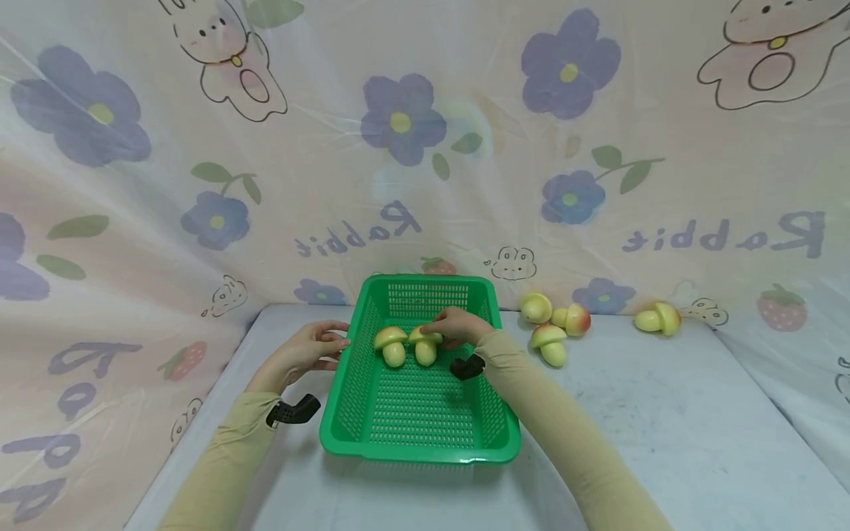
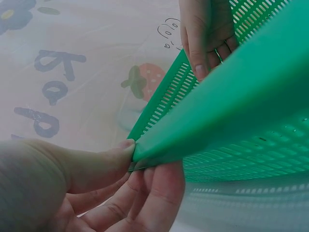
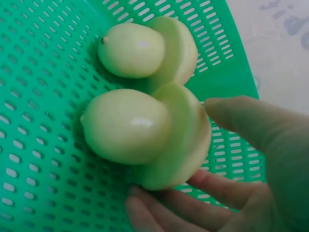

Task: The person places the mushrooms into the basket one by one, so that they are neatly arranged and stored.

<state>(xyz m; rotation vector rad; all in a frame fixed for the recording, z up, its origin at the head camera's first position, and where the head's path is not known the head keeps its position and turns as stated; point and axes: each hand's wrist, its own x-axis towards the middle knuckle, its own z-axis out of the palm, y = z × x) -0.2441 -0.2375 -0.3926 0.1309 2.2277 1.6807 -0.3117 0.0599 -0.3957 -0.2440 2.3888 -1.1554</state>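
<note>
A green perforated plastic basket point(image 1: 425, 451) stands on the table in the head view. My left hand point(image 1: 307, 354) pinches its left rim between thumb and fingers, seen close in the left wrist view, where the basket's rim point(image 2: 212, 106) slants across. Inside the basket, two yellow-green mushroom-shaped pieces point(image 1: 394, 355) with a reddish blush on their caps lie side by side. My right hand point(image 1: 458, 326) reaches in and grips the cap of the right-hand mushroom point(image 3: 128, 126), thumb on one side and fingers on the other. The second mushroom point(image 3: 133, 50) lies just beside it, untouched.
Several more mushroom-shaped pieces point(image 1: 549, 344) lie on the white table point(image 1: 637, 420) right of the basket, one mushroom point(image 1: 659, 319) farther right. A printed curtain point(image 1: 465, 199) hangs right behind the basket and along the left side.
</note>
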